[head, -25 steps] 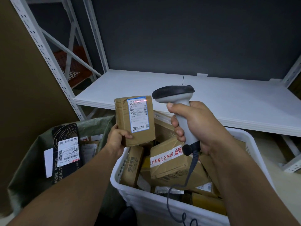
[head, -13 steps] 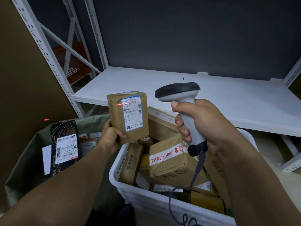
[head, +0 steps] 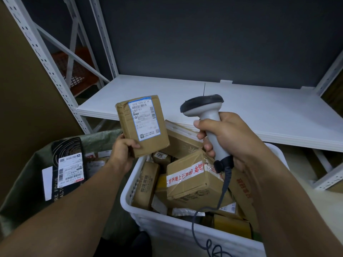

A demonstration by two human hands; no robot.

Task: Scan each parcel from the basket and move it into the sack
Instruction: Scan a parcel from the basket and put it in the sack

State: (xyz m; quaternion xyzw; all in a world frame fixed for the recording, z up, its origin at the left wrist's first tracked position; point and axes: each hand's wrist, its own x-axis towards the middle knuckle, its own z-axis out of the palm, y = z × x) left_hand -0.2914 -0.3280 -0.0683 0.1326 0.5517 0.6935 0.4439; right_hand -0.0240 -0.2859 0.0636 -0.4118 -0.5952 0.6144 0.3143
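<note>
My left hand (head: 123, 152) grips the lower left corner of a small brown parcel (head: 128, 127) with a white, blue-edged label facing me, held upright above the gap between sack and basket. To its right, my right hand (head: 228, 138) holds a grey handheld scanner (head: 203, 106) by its handle, the dark head level with the parcel's top. Below, a white plastic basket (head: 141, 216) holds several brown cardboard parcels, one with white tape and red print (head: 193, 184). A green sack (head: 22, 184) at lower left contains a black parcel (head: 67, 164) with a barcode label.
A white shelf board (head: 250, 110) on a white perforated metal rack (head: 35, 47) runs behind the basket, against a dark wall. A brown board stands at the far left. The scanner's dark coiled cable (head: 213, 212) hangs down over the basket's front rim.
The parcel has drifted left, tilted slightly and the red laser line seen on its label earlier is gone. The scanner has shifted a little to the right and up.
</note>
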